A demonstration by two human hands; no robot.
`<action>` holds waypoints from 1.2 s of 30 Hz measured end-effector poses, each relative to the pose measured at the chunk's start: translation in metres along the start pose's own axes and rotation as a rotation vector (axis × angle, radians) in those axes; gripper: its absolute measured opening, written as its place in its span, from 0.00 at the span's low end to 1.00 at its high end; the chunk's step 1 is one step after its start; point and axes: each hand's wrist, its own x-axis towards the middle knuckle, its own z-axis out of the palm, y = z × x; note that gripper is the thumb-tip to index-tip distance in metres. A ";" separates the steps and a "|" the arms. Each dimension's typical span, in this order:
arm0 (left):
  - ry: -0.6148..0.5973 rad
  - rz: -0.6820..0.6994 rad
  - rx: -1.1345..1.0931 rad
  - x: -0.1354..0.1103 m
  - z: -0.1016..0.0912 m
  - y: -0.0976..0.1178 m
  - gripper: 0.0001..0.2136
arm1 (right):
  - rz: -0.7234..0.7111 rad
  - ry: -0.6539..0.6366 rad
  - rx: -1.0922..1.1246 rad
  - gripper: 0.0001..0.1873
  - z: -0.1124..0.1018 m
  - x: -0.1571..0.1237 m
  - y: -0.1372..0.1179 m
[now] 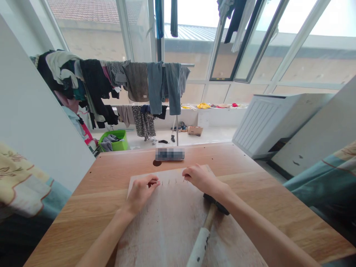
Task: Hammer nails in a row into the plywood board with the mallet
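A pale, worn wooden board (164, 226) lies on the table, with several thin nails (169, 181) standing in a row near its far edge. At the left end of that row, my left hand (141, 191) is closed in a pinch; what sits between its fingertips is too small to make out. My right hand (200, 178) pinches a nail at the right end of the row, its thin shank showing below the fingers. Under my right forearm rests a hammer (202, 239) with a dark head and a white-wrapped handle, partly covered by the arm.
The wood-grain table (91, 200) has a round dark hole and a blurred-out box (170, 154) near its far edge. Beyond are a laundry rack (172, 66) hung with clothes, a green basket (124, 139) and a white cabinet (261, 118). Patterned curtains (25, 181) hang at both sides.
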 end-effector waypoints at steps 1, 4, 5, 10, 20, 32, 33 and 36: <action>0.027 -0.006 -0.005 -0.001 0.001 -0.001 0.08 | 0.000 -0.003 -0.005 0.11 0.001 0.001 -0.002; 0.064 -0.007 -0.013 0.000 0.004 -0.001 0.09 | -0.004 -0.002 -0.019 0.11 0.001 0.003 -0.008; 0.044 -0.003 -0.017 0.001 0.005 0.000 0.08 | -0.004 0.001 -0.022 0.11 0.001 0.003 -0.011; -0.085 0.023 -0.047 0.008 0.011 0.010 0.06 | -0.011 -0.007 -0.019 0.13 0.002 0.006 -0.030; -0.095 0.030 -0.039 0.017 0.032 0.026 0.06 | -0.019 0.060 0.124 0.14 -0.007 -0.006 -0.031; -0.160 0.181 0.173 -0.019 -0.032 0.027 0.21 | -0.083 -0.065 0.409 0.21 -0.013 -0.043 -0.023; -0.127 0.192 0.236 -0.027 -0.040 0.019 0.20 | -0.061 -0.032 0.391 0.21 -0.014 -0.051 -0.020; -0.088 0.196 0.372 -0.061 -0.059 -0.004 0.14 | 0.016 0.093 0.306 0.19 -0.015 -0.088 0.002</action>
